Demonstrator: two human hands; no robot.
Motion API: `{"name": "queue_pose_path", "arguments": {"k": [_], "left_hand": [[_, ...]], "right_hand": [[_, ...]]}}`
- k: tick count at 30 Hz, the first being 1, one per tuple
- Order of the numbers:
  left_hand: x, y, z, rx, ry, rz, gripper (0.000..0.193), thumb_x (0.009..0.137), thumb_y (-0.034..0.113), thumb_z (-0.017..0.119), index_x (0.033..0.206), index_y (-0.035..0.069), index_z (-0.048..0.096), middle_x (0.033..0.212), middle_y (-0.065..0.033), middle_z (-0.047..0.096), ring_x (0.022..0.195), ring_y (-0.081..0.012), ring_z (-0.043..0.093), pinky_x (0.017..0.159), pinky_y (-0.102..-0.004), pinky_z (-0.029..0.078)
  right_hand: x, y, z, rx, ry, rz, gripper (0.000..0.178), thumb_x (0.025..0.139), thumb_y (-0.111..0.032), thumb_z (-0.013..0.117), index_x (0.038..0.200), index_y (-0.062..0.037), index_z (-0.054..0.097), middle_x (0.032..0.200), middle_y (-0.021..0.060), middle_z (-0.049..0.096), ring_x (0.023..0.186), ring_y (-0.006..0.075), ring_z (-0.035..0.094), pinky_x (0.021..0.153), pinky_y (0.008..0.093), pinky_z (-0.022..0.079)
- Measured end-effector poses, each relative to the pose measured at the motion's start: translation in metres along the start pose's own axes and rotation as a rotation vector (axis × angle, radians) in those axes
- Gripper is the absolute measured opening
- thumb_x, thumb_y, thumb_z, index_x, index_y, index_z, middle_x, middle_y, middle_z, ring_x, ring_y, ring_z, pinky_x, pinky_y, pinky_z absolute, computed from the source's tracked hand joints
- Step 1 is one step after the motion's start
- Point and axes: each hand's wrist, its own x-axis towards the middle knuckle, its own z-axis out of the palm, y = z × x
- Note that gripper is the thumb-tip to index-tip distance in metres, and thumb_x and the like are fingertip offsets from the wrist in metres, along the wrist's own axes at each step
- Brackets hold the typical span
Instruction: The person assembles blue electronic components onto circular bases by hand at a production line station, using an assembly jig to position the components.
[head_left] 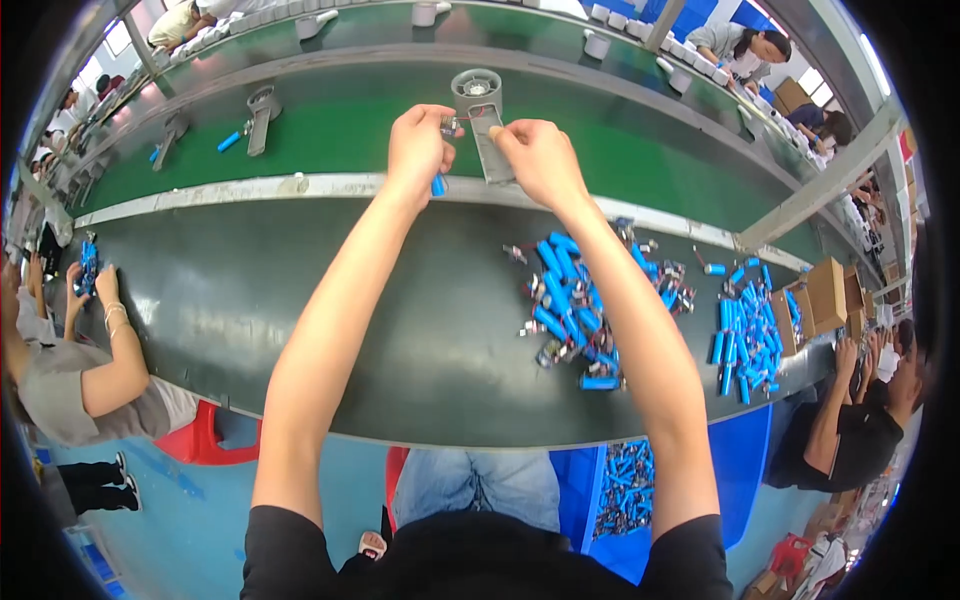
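A grey handheld-fan housing [478, 88] lies on the green belt ahead of me. Its round head points away, and its long hollow handle [490, 158] extends toward me. My left hand [418, 152] is closed beside the handle, with a small circuit board [452, 127] at its fingertips. A blue cylindrical battery [438, 185] pokes out below that hand. Thin red wires [478, 112] run between the board and the housing. On the handle's right edge, my right hand [540, 160] is closed in a pinch; its palm side is hidden.
Blue batteries with wired boards [570, 300] are heaped under my right forearm. Another battery pile [745, 335] lies farther right beside a cardboard box [822, 295]. A metal rail [330, 187] separates the dark worktable [430, 330] from the belt. Co-workers sit on both sides. A blue bin [575, 490] stands by my lap.
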Motion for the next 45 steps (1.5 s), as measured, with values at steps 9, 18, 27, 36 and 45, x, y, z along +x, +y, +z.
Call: {"name": "queue_pose_path", "arguments": {"k": [9,18,27,36,45], "left_hand": [[0.118,-0.050,-0.029,0.742,0.183,0.228,0.026,0.089,0.014,0.058,0.107,-0.002,0.069,0.100,-0.0164,0.071,0.094,-0.0259,0.068,0.081,-0.0347,0.053],[0.008,-0.024,-0.060,0.958,0.125,0.516,0.025,0.091,0.018,0.060,0.108,0.002,0.068,0.104,-0.0148,0.068,0.095,-0.0268,0.065,0.086,-0.0369,0.050],[-0.105,-0.038,-0.004,0.933,-0.456,0.366,0.059,0.100,0.047,0.045,0.147,0.011,0.042,0.153,-0.0227,0.034,0.144,-0.0368,0.028,0.116,-0.0498,0.021],[-0.094,-0.065,0.057,0.862,-0.512,0.457,0.061,0.099,0.051,0.045,0.146,0.012,0.043,0.153,-0.0224,0.034,0.143,-0.0368,0.031,0.115,-0.0493,0.021],[-0.048,-0.082,0.139,1.055,-0.836,0.486,0.062,0.097,0.059,0.038,0.147,0.023,0.043,0.156,-0.0199,0.029,0.147,-0.0348,0.023,0.116,-0.0569,0.015]], "right_hand": [[0.083,0.076,0.061,-0.119,-0.088,0.194,0.040,0.089,-0.042,0.062,0.098,-0.0055,0.074,0.099,0.0205,0.071,0.098,0.0378,0.066,0.087,0.0446,0.051],[0.002,0.064,-0.088,-0.155,-0.059,0.109,0.039,0.092,-0.038,0.064,0.102,-0.0006,0.070,0.076,0.0094,0.067,0.072,0.0148,0.062,0.067,0.0314,0.048],[-0.138,0.118,-0.171,-0.371,0.158,0.209,0.045,0.098,-0.038,0.055,0.115,0.0022,0.065,0.115,0.0216,0.066,0.112,0.0340,0.061,0.097,0.0399,0.045],[-0.182,0.122,-0.150,-0.201,0.246,0.212,0.046,0.096,-0.038,0.059,0.131,-0.0082,0.060,0.135,0.0166,0.057,0.134,0.0324,0.045,0.111,0.0412,0.035],[-0.180,0.115,-0.149,-0.156,0.154,0.129,0.056,0.089,-0.043,0.066,0.132,-0.0082,0.058,0.139,0.0201,0.052,0.137,0.0356,0.040,0.112,0.0441,0.033]]}}
